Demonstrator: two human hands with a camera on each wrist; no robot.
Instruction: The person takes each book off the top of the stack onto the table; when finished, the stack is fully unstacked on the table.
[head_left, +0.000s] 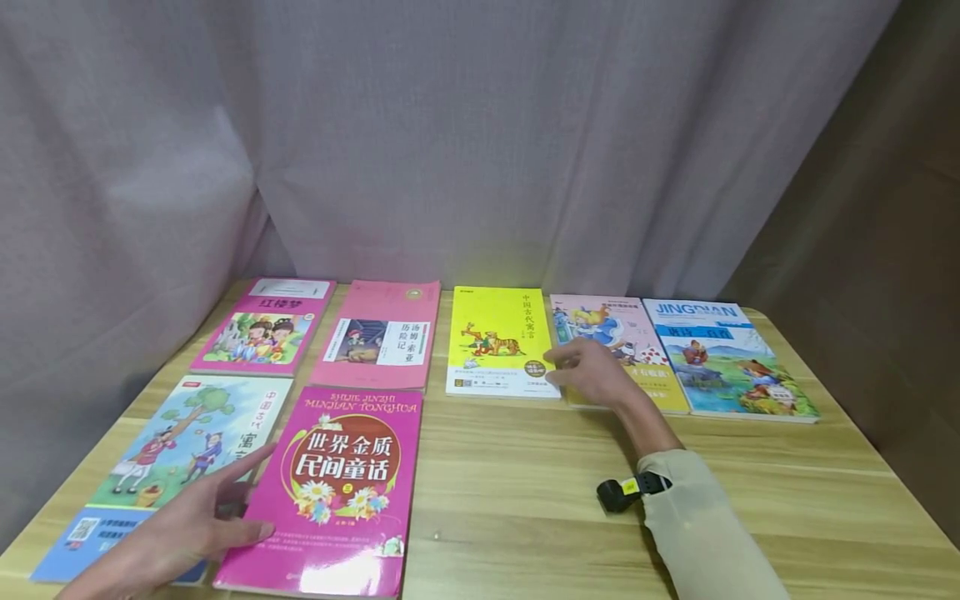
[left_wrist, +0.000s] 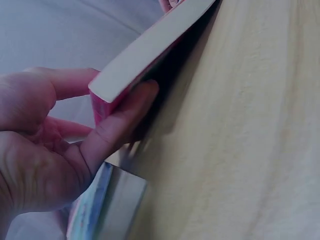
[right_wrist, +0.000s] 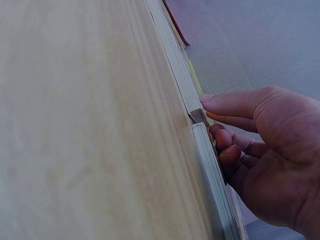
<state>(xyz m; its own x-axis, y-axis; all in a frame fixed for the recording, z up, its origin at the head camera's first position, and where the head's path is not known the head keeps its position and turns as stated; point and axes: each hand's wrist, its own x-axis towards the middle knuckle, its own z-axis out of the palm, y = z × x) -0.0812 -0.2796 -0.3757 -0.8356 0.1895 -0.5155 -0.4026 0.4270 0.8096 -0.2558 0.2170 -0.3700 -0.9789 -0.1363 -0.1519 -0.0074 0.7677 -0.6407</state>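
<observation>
At the front left, my left hand (head_left: 191, 521) grips the left edge of a magenta paperback book (head_left: 337, 492). The left wrist view shows the thumb under this book's corner (left_wrist: 145, 55) and fingers on the other side, with the book tilted off the wood. Beneath that hand lies a book with a tree and two figures (head_left: 180, 442). My right hand (head_left: 596, 375) reaches to the back row, its fingertips at the lower right corner of a yellow book (head_left: 491, 329). The hand partly covers a pink and yellow book (head_left: 592, 321); its fingers are loosely bent.
A blue book (head_left: 731, 358) lies at the right end of the back row. Back left are a pink-red book (head_left: 262, 329) and a pink book (head_left: 375, 333). All lie on a wooden table (head_left: 517, 500), with a grey curtain (head_left: 450, 142) behind.
</observation>
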